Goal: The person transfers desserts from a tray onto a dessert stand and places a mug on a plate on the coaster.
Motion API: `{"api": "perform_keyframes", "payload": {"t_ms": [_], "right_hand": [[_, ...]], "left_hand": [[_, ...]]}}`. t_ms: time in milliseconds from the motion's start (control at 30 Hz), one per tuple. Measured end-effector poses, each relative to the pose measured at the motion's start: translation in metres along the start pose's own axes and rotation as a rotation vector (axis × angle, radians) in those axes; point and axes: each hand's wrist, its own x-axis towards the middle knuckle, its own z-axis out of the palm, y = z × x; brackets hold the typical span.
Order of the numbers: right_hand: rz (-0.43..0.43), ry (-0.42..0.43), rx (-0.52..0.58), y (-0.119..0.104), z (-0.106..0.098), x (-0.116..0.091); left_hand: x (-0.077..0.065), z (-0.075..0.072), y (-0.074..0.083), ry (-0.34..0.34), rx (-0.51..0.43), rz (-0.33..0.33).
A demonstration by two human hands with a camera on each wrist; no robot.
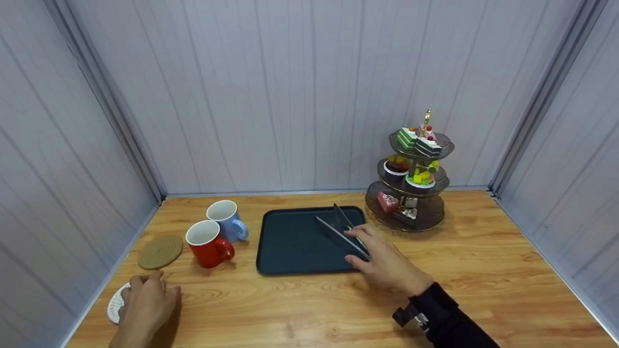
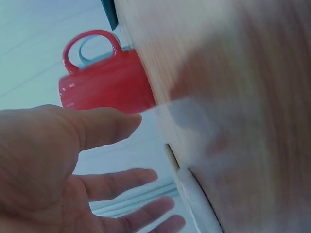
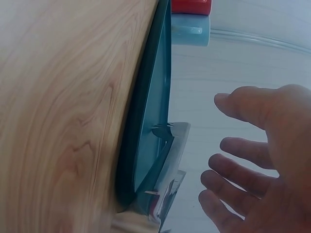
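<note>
My left hand (image 1: 147, 302) hovers beside a round white coaster (image 1: 115, 307) at the front left, partly covering it. In the left wrist view its fingers are spread with nothing between them, and the coaster's edge lies past the fingertips. My right hand (image 1: 387, 263) is over the near end of metal tongs (image 1: 339, 234) with dark tips. In the right wrist view its fingers (image 3: 248, 150) are apart from the tongs (image 3: 172, 160) and hold nothing. The tongs lie across the right side of a dark rectangular tray (image 1: 290, 241).
A red mug (image 1: 207, 252) and a light blue mug (image 1: 227, 226) stand left of the tray. A round tan woven coaster (image 1: 159, 252) lies left of them. Behind the tray's right side stands a three-tier stand (image 1: 431, 220) of toy-like cakes and dessert cups. Walls enclose the table.
</note>
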Motion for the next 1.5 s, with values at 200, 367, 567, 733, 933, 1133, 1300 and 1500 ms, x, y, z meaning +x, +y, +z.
{"api": "perform_keyframes", "payload": {"t_ms": [200,367,567,733,933,1133,1300,1500], "right_hand": [[-0.027,-0.013,0.009,-0.003,0.003,0.001],[-0.020,-0.035,0.020,-0.005,0.003,0.003],[-0.038,-0.059,0.020,-0.009,0.004,0.005],[-0.038,-0.072,0.020,-0.012,0.005,0.007],[-0.063,-0.083,0.031,-0.015,0.008,0.011],[-0.185,-0.045,0.001,-0.018,0.011,0.014],[-0.188,-0.051,-0.012,-0.022,0.012,0.015],[-0.168,-0.091,-0.013,-0.027,0.012,0.017]], "left_hand": [[-0.001,-0.004,-0.010,-0.054,0.014,-0.029],[-0.001,-0.006,-0.013,-0.062,0.010,-0.031],[0.002,-0.007,-0.015,-0.094,0.001,-0.063],[0.004,-0.007,-0.018,-0.090,-0.005,-0.075],[0.001,-0.007,-0.019,-0.060,0.003,-0.073],[-0.005,-0.009,-0.021,-0.055,0.029,-0.042],[-0.004,-0.007,-0.022,-0.059,0.056,-0.040],[-0.005,-0.005,-0.022,-0.051,0.051,-0.022]]}}
